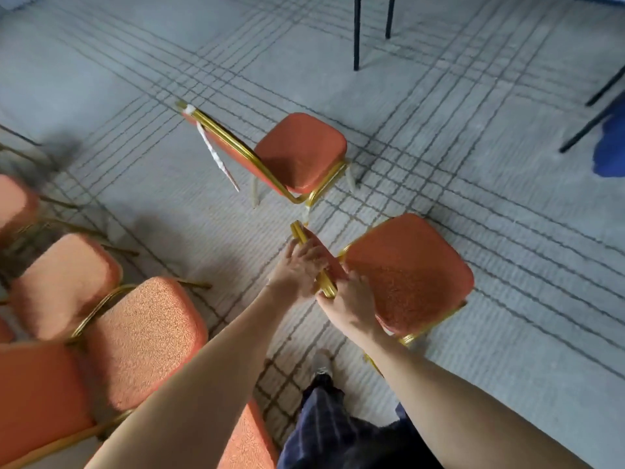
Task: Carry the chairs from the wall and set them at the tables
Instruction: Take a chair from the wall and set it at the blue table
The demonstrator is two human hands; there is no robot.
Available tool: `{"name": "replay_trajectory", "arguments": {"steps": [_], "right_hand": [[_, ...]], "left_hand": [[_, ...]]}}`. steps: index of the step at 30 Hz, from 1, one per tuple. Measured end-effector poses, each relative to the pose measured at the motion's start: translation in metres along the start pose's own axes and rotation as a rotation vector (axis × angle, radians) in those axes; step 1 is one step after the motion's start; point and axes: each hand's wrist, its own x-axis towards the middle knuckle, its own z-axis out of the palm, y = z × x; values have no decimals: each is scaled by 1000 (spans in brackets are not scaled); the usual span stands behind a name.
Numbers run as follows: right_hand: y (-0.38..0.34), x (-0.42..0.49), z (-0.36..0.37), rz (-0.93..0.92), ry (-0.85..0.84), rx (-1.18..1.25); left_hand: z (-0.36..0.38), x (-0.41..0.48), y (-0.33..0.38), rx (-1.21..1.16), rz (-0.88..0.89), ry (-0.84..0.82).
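Observation:
An orange-cushioned chair with a gold metal frame stands on the carpet just ahead of me. My left hand and my right hand both grip the top of its backrest, fingers curled round the gold rail. A second matching chair stands farther out, its backrest toward the left, with a white strip hanging from the back. Several more orange chairs sit in a row at the left.
Dark table legs stand at the top, and more dark legs with a blue cloth at the right edge. Grey carpet with dark grid lines covers the floor. My leg and shoe are below the hands.

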Motion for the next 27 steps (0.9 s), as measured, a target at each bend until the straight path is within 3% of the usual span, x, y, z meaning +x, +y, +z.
{"name": "replay_trajectory", "arguments": {"steps": [4,9,14,18,27], "right_hand": [[0,-12,0,107,107,61],[6,-18,-24,227,229,-19],[37,-12,-69,358,295,-102],[88,-16,-128,322,446,-56],[234,-62,-274,381,590,-35]], "left_hand": [[3,17,-4,80,266,129],[-3,39,11,108,421,228],[-49,59,62,19,384,259],[-87,86,122,32,402,275],[-168,124,320,22,474,320]]}}
